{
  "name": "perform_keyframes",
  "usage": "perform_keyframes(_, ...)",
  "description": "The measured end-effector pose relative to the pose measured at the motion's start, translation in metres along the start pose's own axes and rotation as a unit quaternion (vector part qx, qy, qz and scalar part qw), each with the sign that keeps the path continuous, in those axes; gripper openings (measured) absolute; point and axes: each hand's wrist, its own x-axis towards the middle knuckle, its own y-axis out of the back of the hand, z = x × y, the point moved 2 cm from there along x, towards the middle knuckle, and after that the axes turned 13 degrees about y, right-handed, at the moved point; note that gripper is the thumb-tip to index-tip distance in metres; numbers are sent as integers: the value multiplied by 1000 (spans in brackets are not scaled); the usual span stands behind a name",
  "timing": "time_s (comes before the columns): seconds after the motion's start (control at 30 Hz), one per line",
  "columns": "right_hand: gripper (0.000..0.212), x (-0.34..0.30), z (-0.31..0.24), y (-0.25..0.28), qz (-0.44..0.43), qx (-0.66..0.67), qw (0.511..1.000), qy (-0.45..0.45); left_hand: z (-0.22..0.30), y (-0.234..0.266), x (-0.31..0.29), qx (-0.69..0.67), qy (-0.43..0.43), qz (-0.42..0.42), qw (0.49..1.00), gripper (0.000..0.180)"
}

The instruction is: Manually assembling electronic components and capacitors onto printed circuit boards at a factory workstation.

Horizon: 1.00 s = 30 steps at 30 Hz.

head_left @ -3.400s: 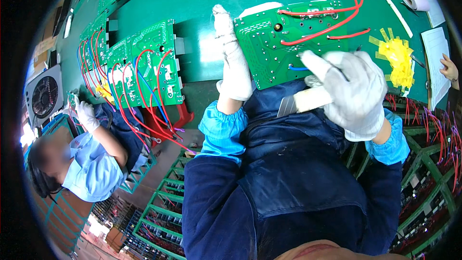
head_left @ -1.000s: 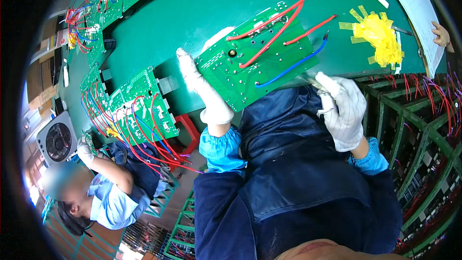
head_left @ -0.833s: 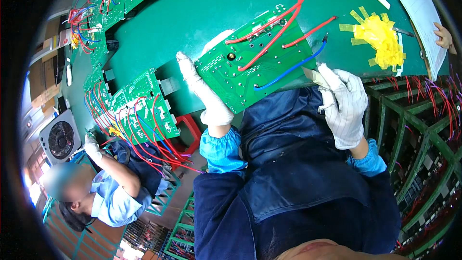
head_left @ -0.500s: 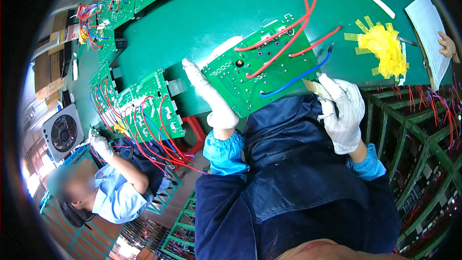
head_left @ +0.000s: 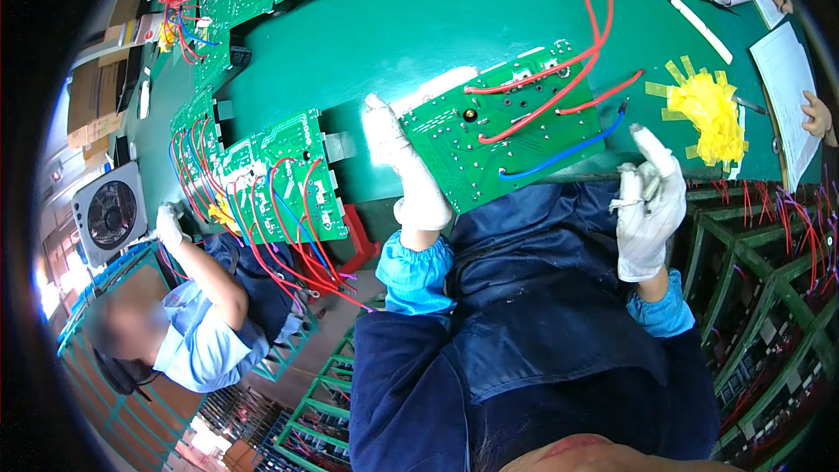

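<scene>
On the right hand [head_left: 651,205], the index finger extends, others curl; I cannot tell whether they hold anything. The left hand [head_left: 407,157], fingers straight, grip unclear, lies along the left edge of the circuit board [head_left: 450,150], on the workbench [head_left: 350,44]; a careless sweep could snag the nearby blue wire [head_left: 559,162].

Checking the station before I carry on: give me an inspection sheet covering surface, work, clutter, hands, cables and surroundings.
Surface: green table, bright glare left of centre.
Work: circuit board, solder side up, at the near edge.
Clutter: yellow tape pile and white-handled knife, right of the board.
Left hand: gloved, at the board's left edge; grip unclear.
Right hand: gloved, right of the board, one finger extended; holding anything unclear.
Cables: red wires and blue wire on the board.
Surroundings: co-worker and fan, left.
</scene>
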Motion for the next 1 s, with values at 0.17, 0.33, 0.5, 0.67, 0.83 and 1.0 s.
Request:
perform_keyframes(0.17, 39, 21, 3, 5, -29, -6, 995, 93, 0, -1, -3, -24, 16, 0, 1000, 93)
perform_keyframes(0.33, 50, 64, -9, -8, -65, -25, 962, 264, 0, -5, -4, -74, 41, 19, 996, 92)
perform_keyframes(0.5, 51, 78, -13, -12, -107, -67, 946, 299, 7, -11, -8, -102, 64, 14, 993, 90)
perform_keyframes(0.67, 44, 83, 2, -18, -88, -93, 951, 282, 8, -11, -10, -92, 47, 7, 995, 89)
perform_keyframes(0.83, 43, 71, 3, -19, -113, -95, 949, 278, 5, -9, -8, -113, 58, 3, 992, 89)
perform_keyframes(1.0, 51, 60, 13, -27, -111, -81, 951, 278, 3, -8, -7, -105, 44, 2, 994, 88)
